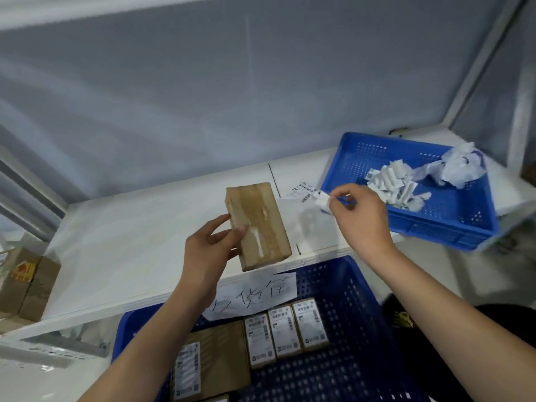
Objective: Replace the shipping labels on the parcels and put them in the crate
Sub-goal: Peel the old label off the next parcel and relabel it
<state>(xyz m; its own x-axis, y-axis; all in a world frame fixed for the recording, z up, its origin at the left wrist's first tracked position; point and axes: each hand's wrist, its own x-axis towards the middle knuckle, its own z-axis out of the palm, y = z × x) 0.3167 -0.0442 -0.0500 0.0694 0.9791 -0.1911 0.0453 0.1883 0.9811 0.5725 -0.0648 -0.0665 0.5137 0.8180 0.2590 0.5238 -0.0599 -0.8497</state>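
Note:
A brown cardboard parcel (256,224) lies on the white shelf (121,242), its taped top bare except for white label residue. My left hand (210,250) holds its near left edge, thumb on top. My right hand (358,219) pinches a crumpled white peeled label (322,200) just in front of the blue waste tray (452,227). A sheet of fresh barcode labels (303,190) lies on the shelf behind that hand. Below the shelf stands the blue crate (351,285) holding several labelled parcels (285,329).
The waste tray holds several rolled label scraps (397,184) and crumpled plastic (461,166). A handwritten paper sign (255,294) hangs on the crate's far wall. Brown boxes (26,285) stand at the far left. A grey wall backs the shelf.

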